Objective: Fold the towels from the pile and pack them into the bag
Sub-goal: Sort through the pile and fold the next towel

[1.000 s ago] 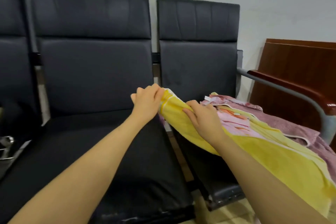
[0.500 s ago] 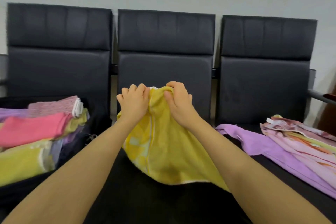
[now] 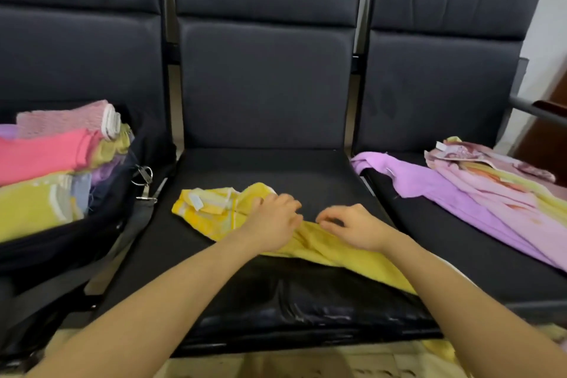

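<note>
On the middle seat (image 3: 264,169), yellow towel (image 3: 214,212) stretches left-to-right; left hand (image 3: 271,224) pinches it, right hand (image 3: 352,227) hovers loosely curled, grasping nothing.

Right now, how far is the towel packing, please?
Done: several folded towels already sit in the black bag. In hand: the left hand and right hand work on the yellow towel on the middle seat. Left: the unfolded pile on the right seat.

Yellow towel (image 3: 214,218) with paler, perhaps white, checks; lilac towel (image 3: 429,190); pink floral towel (image 3: 491,169); black bag (image 3: 61,242); black chairs (image 3: 264,86).
</note>
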`<state>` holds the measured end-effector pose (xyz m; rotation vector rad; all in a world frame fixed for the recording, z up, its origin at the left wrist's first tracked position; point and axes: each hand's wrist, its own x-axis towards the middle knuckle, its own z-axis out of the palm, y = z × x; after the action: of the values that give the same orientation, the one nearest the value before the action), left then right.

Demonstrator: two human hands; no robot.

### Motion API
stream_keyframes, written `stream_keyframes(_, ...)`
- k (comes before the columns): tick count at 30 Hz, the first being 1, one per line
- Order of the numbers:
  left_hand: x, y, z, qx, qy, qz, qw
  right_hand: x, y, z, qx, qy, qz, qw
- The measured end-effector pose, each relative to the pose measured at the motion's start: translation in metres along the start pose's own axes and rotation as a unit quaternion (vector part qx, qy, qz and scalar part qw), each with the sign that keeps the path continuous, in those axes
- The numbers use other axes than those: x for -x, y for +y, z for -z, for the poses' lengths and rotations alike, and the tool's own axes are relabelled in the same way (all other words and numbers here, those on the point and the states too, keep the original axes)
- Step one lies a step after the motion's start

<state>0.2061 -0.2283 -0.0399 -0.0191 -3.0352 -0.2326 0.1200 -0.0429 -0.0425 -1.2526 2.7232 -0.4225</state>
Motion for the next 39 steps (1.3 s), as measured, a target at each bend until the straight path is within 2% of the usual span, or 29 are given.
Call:
stream_keyframes(3,0.012,0.009,-0.019,-0.058,-0.172,-0.029,0.983,0.023,0.010,-0.013,0.074,-0.113,-0.017,0.991)
stream_keyframes(4,0.014,0.006,-0.025,-0.064,-0.204,-0.020,0.977,0.027,0.009,-0.017,0.091,-0.134,-0.017,0.987)
stream_keyframes(6,0.016,-0.007,-0.033,-0.057,-0.223,0.003,0.973,0.029,0.003,-0.026,0.106,-0.145,-0.008,0.984)
stream_keyframes(12,0.013,-0.059,-0.044,-0.121,-0.180,0.025,0.976,-0.013,-0.026,-0.058,0.051,-0.121,-0.054,0.990)
stream_keyframes(16,0.007,-0.079,-0.044,-0.124,-0.151,0.056,0.979,-0.038,-0.038,-0.071,0.040,-0.010,-0.073,0.996)
stream_keyframes(19,0.006,-0.076,-0.040,-0.130,-0.054,0.035,0.989,-0.046,-0.041,-0.074,0.035,0.064,-0.076,0.994)
stream_keyframes(21,0.008,-0.072,-0.038,-0.079,0.017,0.001,0.997,-0.049,-0.040,-0.072,0.019,0.107,-0.074,0.991)
stream_keyframes(23,0.014,-0.067,-0.040,0.008,-0.003,-0.014,1.000,-0.050,-0.037,-0.067,-0.037,0.162,-0.099,0.981)
stream_keyframes(25,0.020,-0.063,-0.046,0.030,-0.028,-0.013,0.999,-0.049,-0.034,-0.057,-0.117,0.218,-0.134,0.960)
stream_keyframes(27,0.020,-0.062,-0.052,0.043,0.002,0.007,0.999,-0.048,-0.029,-0.048,-0.153,0.256,-0.156,0.942)
stream_keyframes(30,0.015,-0.062,-0.053,0.058,0.047,0.029,0.997,-0.047,-0.022,-0.038,-0.115,0.268,-0.180,0.939)
stream_keyframes(33,0.014,-0.066,-0.053,0.058,0.038,0.011,0.998,-0.051,-0.012,-0.038,-0.018,0.239,-0.216,0.947)
stream_keyframes(35,0.015,-0.064,-0.054,0.041,0.027,-0.001,0.999,-0.051,-0.005,-0.039,0.007,0.237,-0.233,0.943)
stream_keyframes(37,0.012,-0.062,-0.057,0.028,0.037,-0.002,0.999,-0.048,-0.001,-0.041,0.016,0.232,-0.215,0.948)
stream_keyframes(39,0.008,-0.060,-0.060,0.072,0.069,0.021,0.995,-0.047,0.001,-0.042,0.040,0.213,-0.167,0.962)
